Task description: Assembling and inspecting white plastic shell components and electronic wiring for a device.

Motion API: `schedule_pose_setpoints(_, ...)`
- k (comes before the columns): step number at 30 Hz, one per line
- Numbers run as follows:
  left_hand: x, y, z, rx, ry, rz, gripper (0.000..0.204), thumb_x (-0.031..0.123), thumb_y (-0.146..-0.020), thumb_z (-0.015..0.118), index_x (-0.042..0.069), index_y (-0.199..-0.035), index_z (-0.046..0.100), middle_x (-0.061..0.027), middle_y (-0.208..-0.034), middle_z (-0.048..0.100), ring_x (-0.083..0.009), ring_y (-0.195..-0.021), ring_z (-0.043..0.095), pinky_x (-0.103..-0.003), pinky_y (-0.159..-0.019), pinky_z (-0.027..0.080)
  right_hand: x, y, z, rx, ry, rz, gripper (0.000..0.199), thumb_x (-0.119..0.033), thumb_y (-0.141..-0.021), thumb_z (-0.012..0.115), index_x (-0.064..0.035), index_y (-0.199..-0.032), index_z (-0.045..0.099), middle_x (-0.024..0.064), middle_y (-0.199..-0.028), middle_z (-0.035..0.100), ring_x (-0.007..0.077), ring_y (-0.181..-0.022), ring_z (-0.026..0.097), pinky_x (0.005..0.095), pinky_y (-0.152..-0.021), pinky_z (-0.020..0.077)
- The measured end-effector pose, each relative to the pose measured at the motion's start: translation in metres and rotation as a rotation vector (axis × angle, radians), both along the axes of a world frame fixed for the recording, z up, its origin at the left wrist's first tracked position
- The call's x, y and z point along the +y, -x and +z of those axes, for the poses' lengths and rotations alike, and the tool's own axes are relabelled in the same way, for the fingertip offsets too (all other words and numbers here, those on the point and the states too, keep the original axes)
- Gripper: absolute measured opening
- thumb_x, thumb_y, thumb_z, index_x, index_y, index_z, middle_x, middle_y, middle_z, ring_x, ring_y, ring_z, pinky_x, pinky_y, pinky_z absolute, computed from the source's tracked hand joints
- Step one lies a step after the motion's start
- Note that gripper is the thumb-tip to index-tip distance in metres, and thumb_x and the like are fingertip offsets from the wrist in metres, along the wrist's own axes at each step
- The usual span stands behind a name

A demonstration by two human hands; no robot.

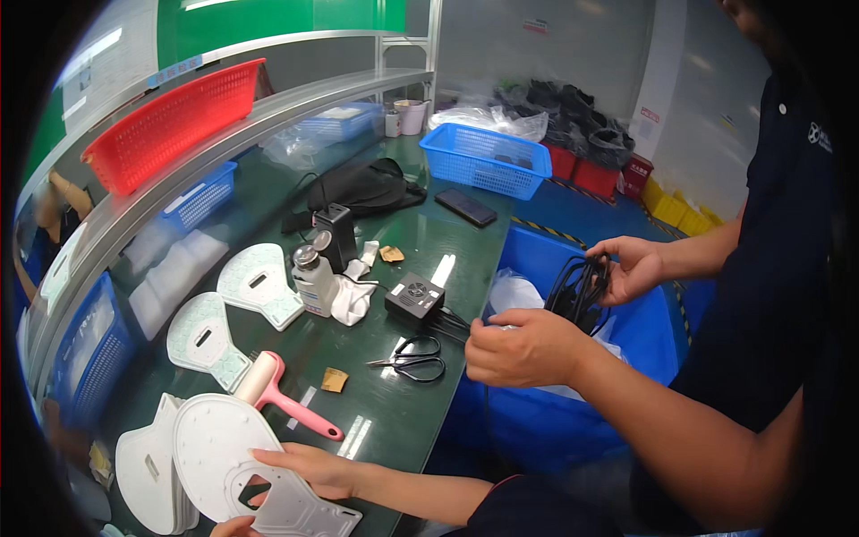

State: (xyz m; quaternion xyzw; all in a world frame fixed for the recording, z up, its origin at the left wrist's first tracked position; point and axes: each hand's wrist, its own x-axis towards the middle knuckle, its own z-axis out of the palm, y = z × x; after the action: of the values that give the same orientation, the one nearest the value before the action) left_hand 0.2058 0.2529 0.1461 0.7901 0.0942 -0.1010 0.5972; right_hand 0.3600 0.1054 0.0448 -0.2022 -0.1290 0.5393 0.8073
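- Your right hand holds the white panel at its right-hand edge — thumb laid over the face, the other fingers mostly hidden behind it.
- Your left hand shows only in part at the lower edge of the view, right by the panel's bottom side; you cannot tell from here how firmly it grips, if at all.
- The white panel lies to the left of your right hand and above your left, tilted, its rounded end pointing up and left, its cut-out opening between the two hands.
- Just left of it, partly covered by it, you have a stack of white panels on the green table.
- Beyond its rounded end lies the pink-handled roller, with two pale-green patterned panels farther up the table.
- Farther right of the roller are the scissors, and past them a black box with a fan grille.
- A bottle stands beside a white cloth.
- At your right, a co-worker's hands hold a bundle of black cable over a blue bin.
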Motion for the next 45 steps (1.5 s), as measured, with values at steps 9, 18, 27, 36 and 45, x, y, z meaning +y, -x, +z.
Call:
schedule_pose_setpoints(9, 0.001, 0.002, 0.003, -0.005, -0.16, -0.09, 0.042, -0.001, -0.082, 0.054, 0.001, -0.123, 0.043, -0.0077, -0.11, 0.054, -0.0122, -0.096, 0.05, -0.024, -0.083, 0.04, 0.003, 0.001, -0.005, -0.018, -0.016, -0.031, 0.044, -0.032, -0.089, 0.049, -0.0008, -0.119, 0.043, 0.0066, -0.109, 0.051, 0.0131, -0.099, 0.049, 0.03, -0.077, 0.0507)
schedule_pose_setpoints(18, -0.016, -0.002, 0.004, -0.081, -0.613, -0.519, 0.052, 0.005, -0.078, 0.058, 0.0, -0.126, 0.038, -0.0209, -0.124, 0.044, -0.0347, -0.115, 0.042, -0.036, -0.094, 0.036, 0.007, -0.004, -0.014, -0.045, -0.055, -0.046, 0.046, -0.032, -0.089, 0.048, -0.0004, -0.122, 0.04, 0.0072, -0.112, 0.049, 0.0137, -0.103, 0.046, 0.0315, -0.078, 0.0498)
schedule_pose_setpoints(27, -0.02, -0.001, 0.007, -0.103, -0.595, -0.532, 0.053, 0.003, -0.078, 0.058, 0.0, -0.126, 0.038, -0.021, -0.123, 0.045, -0.0345, -0.115, 0.043, -0.036, -0.094, 0.036, 0.009, -0.004, -0.018, -0.068, -0.057, -0.055, 0.044, -0.031, -0.089, 0.049, -0.0004, -0.121, 0.041, 0.0068, -0.112, 0.049, 0.0144, -0.102, 0.046, 0.0319, -0.076, 0.0505)
schedule_pose_setpoints(36, -0.017, 0.0, 0.002, -0.101, -0.62, -0.554, 0.053, 0.002, -0.077, 0.058, 0.0, -0.126, 0.038, -0.0209, -0.124, 0.044, -0.0343, -0.114, 0.043, -0.036, -0.094, 0.036, 0.011, -0.003, -0.019, -0.069, -0.018, -0.054, 0.041, -0.03, -0.089, 0.049, -0.0015, -0.118, 0.044, 0.0059, -0.109, 0.051, 0.0146, -0.099, 0.047, 0.0316, -0.074, 0.0508)
schedule_pose_setpoints(45, -0.019, -0.001, 0.004, -0.109, -0.633, -0.554, 0.052, 0.003, -0.077, 0.059, 0.0, -0.125, 0.039, -0.0205, -0.121, 0.046, -0.0345, -0.112, 0.045, -0.036, -0.092, 0.037, 0.009, -0.005, -0.018, -0.096, 0.015, -0.038, 0.039, -0.029, -0.088, 0.051, -0.0019, -0.116, 0.045, 0.0055, -0.107, 0.051, 0.0138, -0.096, 0.048, 0.0313, -0.074, 0.0508)
